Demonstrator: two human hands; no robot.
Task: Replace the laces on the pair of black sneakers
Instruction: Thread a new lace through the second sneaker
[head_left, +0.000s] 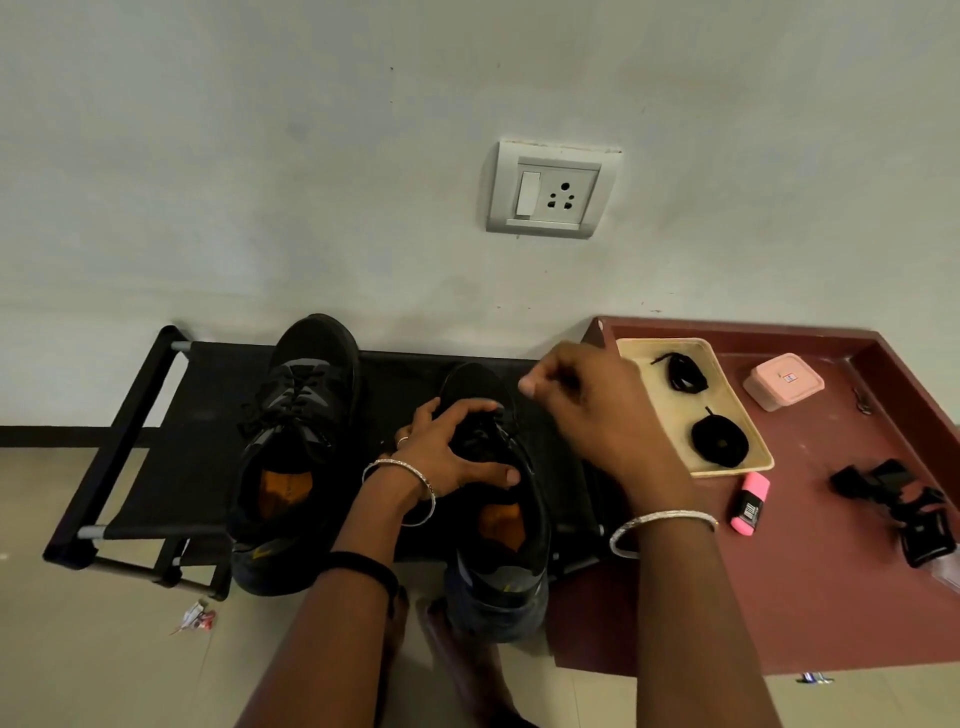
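On the black rack (182, 441) by the wall, my left hand (457, 452) grips one sneaker (498, 582) over its tongue. My right hand (587, 410) hovers above the toe, blurred; I cannot tell what it pinches. The other sneaker (301, 415) stands laced beside it. Spare laces (719, 441) lie in the tray (670, 415).

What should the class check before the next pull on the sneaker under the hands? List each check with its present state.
1. Left hand holds the worked sneaker steady: ok.
2. Right hand has a grip on a lace: cannot tell, blurred.
3. Spare laces wait in the tray: ok, two bundles.
4. Other sneaker unlaced: not ok, still laced.
5. Both sneakers stand on the black rack: ok.
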